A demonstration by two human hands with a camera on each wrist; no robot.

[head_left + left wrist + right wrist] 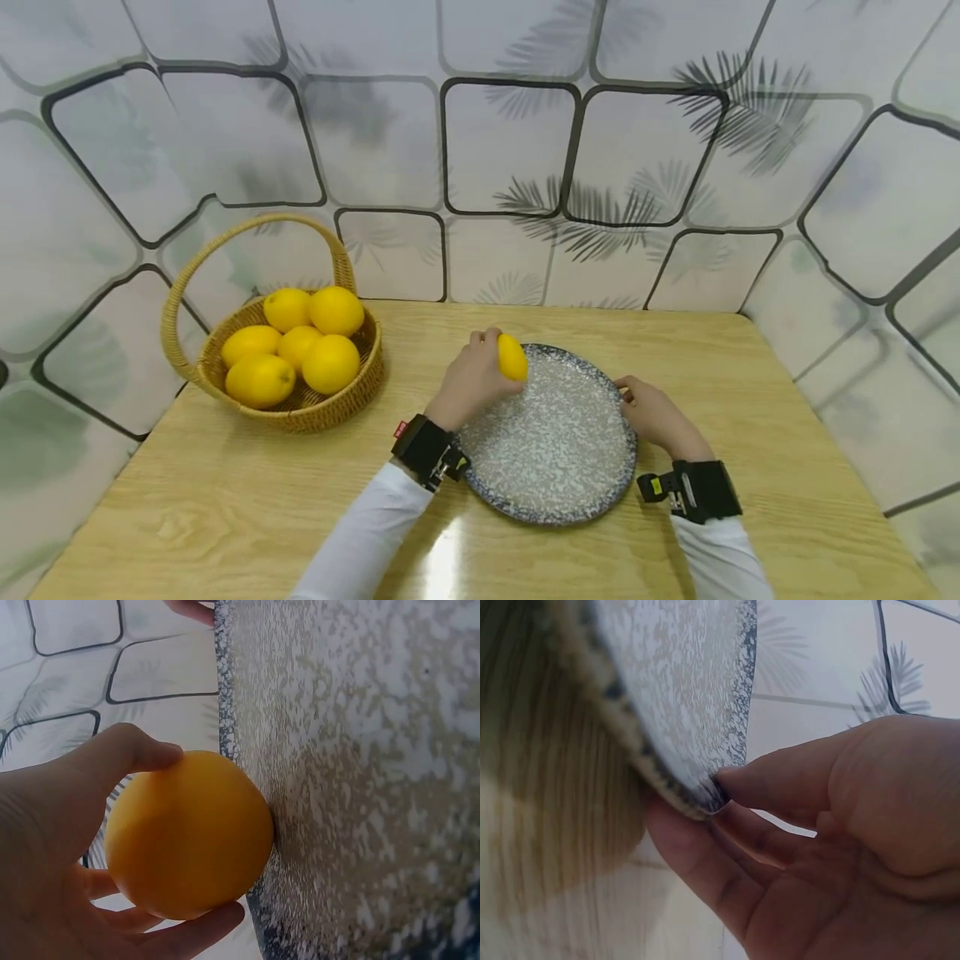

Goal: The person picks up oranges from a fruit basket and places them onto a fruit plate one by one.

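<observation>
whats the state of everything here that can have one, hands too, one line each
left hand: gripping a lemon
held lemon: off the table, near the plate's edge; whether it touches the plate is unclear
right hand: pinching the plate's rim
plate: face up
basket: upright, holding six visible lemons
basket lemons: piled together
wrist cameras: strapped on
</observation>
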